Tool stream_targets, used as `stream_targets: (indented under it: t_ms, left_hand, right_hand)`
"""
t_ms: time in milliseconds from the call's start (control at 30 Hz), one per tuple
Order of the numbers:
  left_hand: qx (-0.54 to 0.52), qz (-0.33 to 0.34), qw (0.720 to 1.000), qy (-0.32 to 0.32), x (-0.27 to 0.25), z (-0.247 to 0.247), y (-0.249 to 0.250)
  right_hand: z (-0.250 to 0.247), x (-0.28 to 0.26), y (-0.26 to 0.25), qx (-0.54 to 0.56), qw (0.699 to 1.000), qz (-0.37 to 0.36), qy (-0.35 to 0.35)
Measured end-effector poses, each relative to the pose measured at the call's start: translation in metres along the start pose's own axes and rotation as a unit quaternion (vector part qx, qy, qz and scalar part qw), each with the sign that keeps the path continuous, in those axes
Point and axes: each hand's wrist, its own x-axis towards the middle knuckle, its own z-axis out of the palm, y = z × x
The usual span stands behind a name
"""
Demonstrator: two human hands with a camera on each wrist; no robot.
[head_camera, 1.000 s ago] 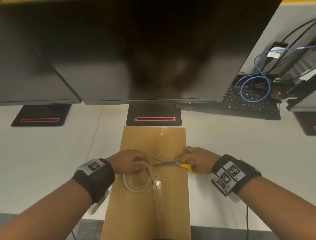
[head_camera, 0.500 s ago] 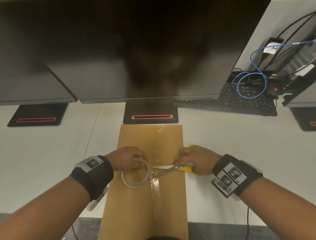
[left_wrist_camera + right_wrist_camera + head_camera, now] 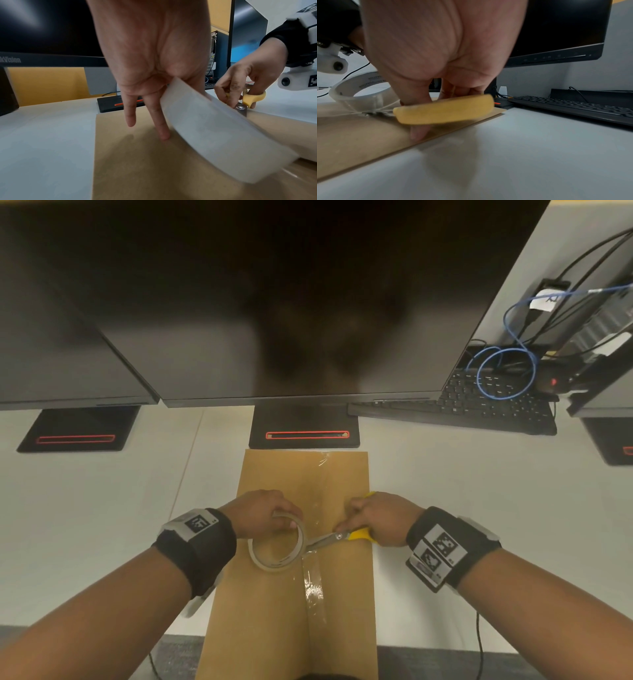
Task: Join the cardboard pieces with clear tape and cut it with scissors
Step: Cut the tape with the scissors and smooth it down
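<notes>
Hands (image 3: 260, 513) two, roll (image 3: 276, 544) one, scissors (image 3: 337, 538) one

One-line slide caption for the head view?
Left hand holds the tape roll while right hand brings yellow-handled scissors to it over taped cardboard.

A: Dim, even overhead light; glare glints off the strip of clear glossy tape (image 3: 313, 583) on the head view, whose edges bow outward.

B: Wrist views blur: the translucent tape roll (image 3: 223, 135) and yellow plastic scissor handle (image 3: 445, 109) smear; soft shadows pool on the white table (image 3: 539, 155).
</notes>
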Motion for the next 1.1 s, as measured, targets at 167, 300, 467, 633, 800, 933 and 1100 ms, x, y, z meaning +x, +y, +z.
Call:
stream_targets:
  t_ms: [167, 300, 467, 633, 800, 933, 1100]
  left_hand:
    - [0.01, 0.004, 1.0, 0.0, 0.001, -0.002, 0.0]
    - [0.0, -0.002, 1.0, 0.006, 0.001, -0.003, -0.002]
    - [-0.015, -0.004, 1.0, 0.003, 0.0, -0.003, -0.005]
    - [-0.042, -0.007, 0.999, 0.011, 0.0, -0.004, -0.007]
    - [-0.108, -0.009, 0.994, 0.024, -0.004, -0.009, -0.01]
    - [-0.158, -0.008, 0.985, 0.063, -0.007, -0.02, -0.009]
    - [-0.175, -0.004, 0.98, 0.092, -0.005, -0.017, -0.017]
  right_hand:
    - [0.002, 0.001, 0.001, 0.019, 1.0, 0.011, -0.007]
    - [0.004, 0.001, 0.002, 0.028, 0.999, 0.019, -0.006]
    - [0.004, 0.0, 0.002, 0.024, 0.999, 0.023, -0.002]
    - [0.003, 0.0, 0.003, 0.038, 0.999, 0.029, -0.005]
    - [0.005, 0.001, 0.006, 0.047, 0.998, 0.039, -0.001]
    - [0.009, 0.0, 0.007, 0.051, 0.998, 0.027, 0.014]
    - [0.001, -0.008, 0.011, 0.099, 0.988, 0.071, 0.095]
